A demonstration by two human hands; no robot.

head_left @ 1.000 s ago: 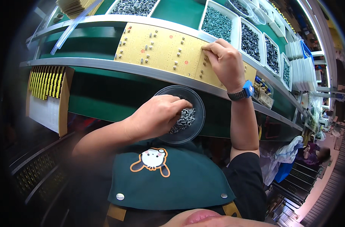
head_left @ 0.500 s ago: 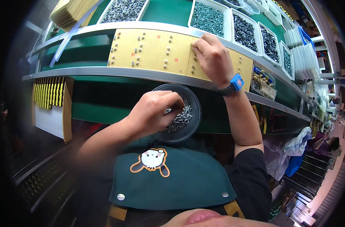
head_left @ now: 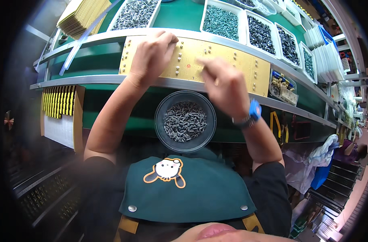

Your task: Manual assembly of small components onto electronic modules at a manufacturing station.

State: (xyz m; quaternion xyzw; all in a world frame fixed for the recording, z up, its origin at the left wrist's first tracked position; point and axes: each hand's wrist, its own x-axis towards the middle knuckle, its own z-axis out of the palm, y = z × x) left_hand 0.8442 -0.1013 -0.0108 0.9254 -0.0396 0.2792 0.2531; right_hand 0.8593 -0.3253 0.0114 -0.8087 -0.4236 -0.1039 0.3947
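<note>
A long yellow circuit board (head_left: 242,72) lies between two metal rails, with small metal parts standing on it in short rows. Over its left part is my left hand (head_left: 153,56), fingers pinched together at the board's far edge; what they hold is hidden. My right hand (head_left: 226,82), smeared by motion, hovers over the near rail and the board's middle, and its fingertips are too blurred to read. Below the near rail sits a dark round bowl (head_left: 158,127) of small grey cylindrical parts (head_left: 184,123), with neither hand in it.
White trays of small parts (head_left: 220,22) line the far side. Stacked yellow boards (head_left: 79,18) stand at the far left, a carton with yellow-black strips (head_left: 58,101) at the left. A box of small parts (head_left: 281,86) and yellow-handled pliers (head_left: 275,123) are at the right.
My left hand has left the bowl and moved up to the board's left part. My right hand has come back from the board's far side toward the near rail.
</note>
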